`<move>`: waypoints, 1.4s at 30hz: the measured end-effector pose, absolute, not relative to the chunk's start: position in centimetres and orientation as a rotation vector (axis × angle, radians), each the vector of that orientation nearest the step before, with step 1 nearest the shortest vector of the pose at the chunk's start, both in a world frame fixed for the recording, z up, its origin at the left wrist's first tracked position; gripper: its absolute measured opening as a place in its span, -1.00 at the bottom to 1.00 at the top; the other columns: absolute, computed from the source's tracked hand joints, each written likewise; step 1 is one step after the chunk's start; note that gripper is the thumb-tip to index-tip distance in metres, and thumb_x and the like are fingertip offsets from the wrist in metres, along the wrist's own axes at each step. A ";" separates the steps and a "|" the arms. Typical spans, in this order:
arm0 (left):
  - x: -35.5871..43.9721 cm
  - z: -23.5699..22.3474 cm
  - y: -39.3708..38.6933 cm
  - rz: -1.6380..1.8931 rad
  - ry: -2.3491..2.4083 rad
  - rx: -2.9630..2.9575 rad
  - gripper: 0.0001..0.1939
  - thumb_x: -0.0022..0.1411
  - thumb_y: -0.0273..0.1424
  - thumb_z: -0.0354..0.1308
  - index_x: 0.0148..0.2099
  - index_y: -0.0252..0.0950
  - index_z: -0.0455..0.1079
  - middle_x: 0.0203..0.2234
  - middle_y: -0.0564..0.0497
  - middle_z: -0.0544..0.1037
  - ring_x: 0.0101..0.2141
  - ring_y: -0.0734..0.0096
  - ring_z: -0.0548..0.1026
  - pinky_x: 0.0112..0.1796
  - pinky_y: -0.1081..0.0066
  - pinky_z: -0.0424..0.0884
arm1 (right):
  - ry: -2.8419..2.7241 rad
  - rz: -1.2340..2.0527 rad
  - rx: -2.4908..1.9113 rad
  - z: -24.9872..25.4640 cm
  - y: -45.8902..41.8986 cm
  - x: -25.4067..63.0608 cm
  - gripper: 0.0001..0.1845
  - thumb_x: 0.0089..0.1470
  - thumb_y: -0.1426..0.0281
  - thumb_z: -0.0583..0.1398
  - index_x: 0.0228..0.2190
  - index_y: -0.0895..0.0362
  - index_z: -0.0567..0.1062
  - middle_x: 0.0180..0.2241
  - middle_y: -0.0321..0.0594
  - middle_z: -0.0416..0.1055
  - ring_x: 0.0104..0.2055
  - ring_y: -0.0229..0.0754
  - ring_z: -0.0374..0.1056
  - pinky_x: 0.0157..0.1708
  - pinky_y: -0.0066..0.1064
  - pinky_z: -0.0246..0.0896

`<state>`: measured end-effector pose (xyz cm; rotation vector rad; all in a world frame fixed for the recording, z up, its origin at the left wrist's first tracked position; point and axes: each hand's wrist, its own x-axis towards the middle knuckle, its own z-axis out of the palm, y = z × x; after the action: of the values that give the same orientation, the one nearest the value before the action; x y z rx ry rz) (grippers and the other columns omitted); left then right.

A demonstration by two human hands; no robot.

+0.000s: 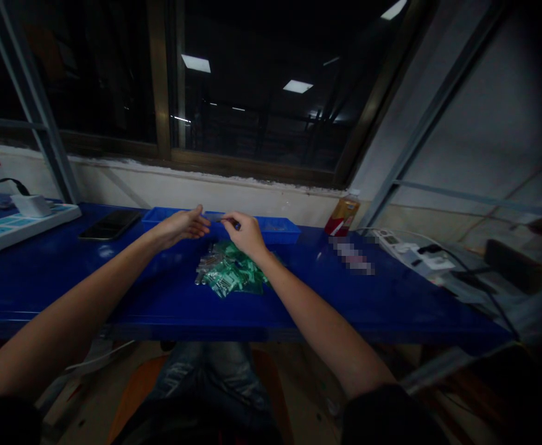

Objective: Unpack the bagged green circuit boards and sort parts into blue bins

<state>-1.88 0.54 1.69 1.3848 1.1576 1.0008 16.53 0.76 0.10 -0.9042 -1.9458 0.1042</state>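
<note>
- Left hand (183,226): palm turned inward, fingers stretched out, thumb raised and apart from them; not closed on anything. Whether its fingertips touch the small piece: cannot tell.
- Right hand (246,236): thumb and fingertips together, pinched on the near end of a small thin piece (214,217).
- Small thin piece: between the two hands, sticking out from right fingertips toward left hand; grayish, blurred, exact kind unclear.
- Blue tray (277,229): long, low, just beyond both hands, running out past the right hand; hands partly cover it.
- Green packets (236,272): loose pile on table, below and nearer the body than the hands, partly under right wrist.
- Metal parts (202,272): silvery, tube-like, at left side of the pile, nearer the body than left hand's fingers.
- Phone (110,225): dark, lying flat, left of left hand.
- White power strip (29,227): farther left of left hand, plug (31,205) in it.
- Carton (342,216): red and orange-brown, upright, well to the right of right hand; pixelated patch in front of it, unreadable.
- Second power strip (407,252): far right of right hand, with cables.
- Blue table (159,296): under all of this; window (261,93) beyond the hands.
</note>
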 end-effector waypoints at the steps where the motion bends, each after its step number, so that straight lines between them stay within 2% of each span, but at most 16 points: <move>1: -1.8 1.6 0.5 0.963 1.124 1.367 -0.68 0.16 -0.22 0.01 -0.32 -0.40 0.40 -0.47 -0.12 0.51 -0.46 0.43 0.42 -0.41 0.43 0.33 | -1.965 0.095 -0.874 0.1 0.7 16.4 -0.82 0.02 0.40 0.11 -0.36 0.13 0.52 -0.42 -0.26 0.47 -0.38 -0.29 0.34 -0.35 -0.47 0.17; 6: -1.3 0.9 0.5 1.062 0.995 1.425 -0.89 0.03 -0.40 0.18 -0.36 -0.33 0.40 -0.50 0.05 0.46 -0.50 0.59 0.36 -0.42 0.53 0.27 | -2.032 0.100 -0.823 0.3 0.1 16.1 -0.70 0.00 0.55 0.04 -0.32 0.11 0.53 -0.33 -0.26 0.46 -0.31 -0.28 0.34 -0.27 -0.45 0.20; 9: -1.1 1.0 0.3 1.177 1.007 1.440 -0.88 -0.01 -0.41 0.20 -0.37 -0.34 0.39 -0.52 0.07 0.43 -0.50 0.61 0.34 -0.43 0.55 0.26 | -2.044 0.132 -0.839 0.3 -0.1 16.0 -0.61 -0.07 0.65 -0.01 -0.33 0.13 0.53 -0.34 -0.26 0.45 -0.31 -0.29 0.33 -0.24 -0.44 0.19; 11: -1.0 1.1 0.2 1.227 1.040 1.503 -0.86 -0.02 -0.39 0.20 -0.37 -0.34 0.39 -0.52 0.08 0.42 -0.51 0.61 0.33 -0.45 0.55 0.24 | -2.022 0.178 -0.872 0.2 0.1 15.9 -0.61 -0.10 0.66 0.00 -0.35 0.14 0.53 -0.33 -0.25 0.43 -0.29 -0.28 0.32 -0.21 -0.43 0.19; 15: -0.8 1.2 0.2 1.291 1.060 1.697 -0.86 0.01 -0.37 0.16 -0.37 -0.34 0.39 -0.48 0.05 0.44 -0.49 0.56 0.33 -0.47 0.53 0.24 | -1.902 0.275 -0.994 -0.2 0.8 15.6 -0.82 -0.03 0.50 0.10 -0.44 0.16 0.52 -0.32 -0.22 0.35 -0.20 -0.24 0.28 -0.09 -0.36 0.13; 17: -0.8 1.1 0.2 1.316 1.053 1.813 -0.84 0.03 -0.34 0.13 -0.36 -0.35 0.39 -0.46 0.01 0.47 -0.47 0.52 0.35 -0.45 0.51 0.25 | -1.841 0.352 -1.036 -0.3 1.0 15.5 -0.79 0.02 0.34 0.12 -0.51 0.17 0.50 -0.37 -0.22 0.32 -0.18 -0.22 0.26 -0.07 -0.33 0.10; 21: -0.9 1.0 0.1 1.303 1.083 2.275 -0.82 0.10 -0.33 0.08 -0.31 -0.34 0.41 -0.41 -0.02 0.49 -0.38 0.43 0.40 -0.36 0.44 0.29 | -1.718 0.696 -1.042 -0.3 1.0 15.5 -0.57 0.07 0.12 0.03 -0.56 0.16 0.45 -0.50 -0.26 0.31 -0.33 -0.25 0.27 -0.28 -0.40 0.17; 24: -0.7 1.0 -0.2 1.265 1.086 2.616 -0.84 0.13 -0.39 0.05 -0.30 -0.33 0.42 -0.40 -0.04 0.48 -0.35 0.40 0.41 -0.30 0.41 0.29 | -1.642 0.890 -1.037 -0.3 0.8 15.4 -0.66 0.04 0.18 0.06 -0.50 0.17 0.45 -0.59 -0.33 0.29 -0.50 -0.33 0.22 -0.45 -0.49 0.12; 26: -0.5 0.9 -0.3 1.229 1.073 2.721 -0.85 0.14 -0.42 0.03 -0.31 -0.33 0.42 -0.41 -0.04 0.48 -0.34 0.39 0.41 -0.27 0.39 0.29 | -1.641 0.808 -1.065 -0.1 0.7 15.4 -0.71 0.02 0.25 0.08 -0.51 0.19 0.45 -0.63 -0.35 0.27 -0.56 -0.34 0.19 -0.50 -0.50 0.09; 28: -0.5 0.6 -0.2 1.150 1.102 2.763 -0.83 0.15 -0.43 0.01 -0.31 -0.34 0.42 -0.42 -0.05 0.48 -0.34 0.38 0.42 -0.26 0.39 0.29 | -1.700 0.523 -1.079 0.5 0.6 15.9 -0.73 0.01 0.29 0.08 -0.51 0.19 0.47 -0.63 -0.33 0.30 -0.54 -0.32 0.21 -0.47 -0.48 0.10; 31: -0.6 0.1 0.4 0.965 1.173 2.766 -0.78 0.16 -0.40 -0.02 -0.28 -0.33 0.44 -0.40 -0.05 0.50 -0.38 0.38 0.43 -0.30 0.41 0.29 | -1.745 -0.031 -1.027 1.9 0.8 17.9 -0.73 0.04 0.31 0.06 -0.34 0.18 0.50 -0.45 -0.20 0.42 -0.39 -0.23 0.30 -0.32 -0.42 0.15; 33: -0.8 -0.3 1.0 0.848 1.209 2.745 -0.76 0.15 -0.40 -0.03 -0.25 -0.32 0.44 -0.38 -0.06 0.52 -0.38 0.38 0.44 -0.31 0.42 0.29 | -1.651 -0.237 -1.066 2.8 1.1 20.1 -0.66 0.09 0.32 0.00 -0.23 0.18 0.48 -0.34 -0.11 0.44 -0.29 -0.18 0.32 -0.23 -0.37 0.16; 36: -1.3 -1.0 1.8 0.695 1.263 2.727 -0.72 0.13 -0.44 -0.05 -0.20 -0.31 0.46 -0.31 -0.08 0.54 -0.30 0.32 0.47 -0.25 0.41 0.29 | -1.531 -0.345 -1.292 3.4 2.2 23.7 -0.60 0.10 0.37 -0.04 -0.11 0.21 0.44 -0.23 -0.02 0.44 -0.19 -0.10 0.33 -0.14 -0.29 0.15; 38: -1.5 -1.3 2.2 0.625 1.287 2.716 -0.68 0.12 -0.47 -0.07 -0.16 -0.30 0.46 -0.26 -0.09 0.54 -0.23 0.27 0.46 -0.19 0.39 0.28 | -1.515 -0.300 -1.516 3.1 3.1 25.5 -0.54 0.02 0.43 0.00 -0.02 0.19 0.38 -0.26 -0.02 0.46 -0.20 -0.06 0.36 -0.16 -0.27 0.18; 42: -1.7 -1.6 2.3 0.564 1.298 2.682 -0.65 0.09 -0.49 -0.06 -0.13 -0.28 0.46 -0.20 -0.07 0.53 -0.18 0.26 0.45 -0.14 0.39 0.26 | -1.597 -0.187 -1.699 1.9 4.1 26.0 -0.56 -0.08 0.46 0.05 -0.12 0.18 0.47 -0.33 -0.06 0.48 -0.26 -0.07 0.38 -0.23 -0.33 0.21</move>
<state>-1.71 2.32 -1.61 2.6822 1.2983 0.5644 25.96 4.15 1.92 -1.6991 -1.5967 -0.1866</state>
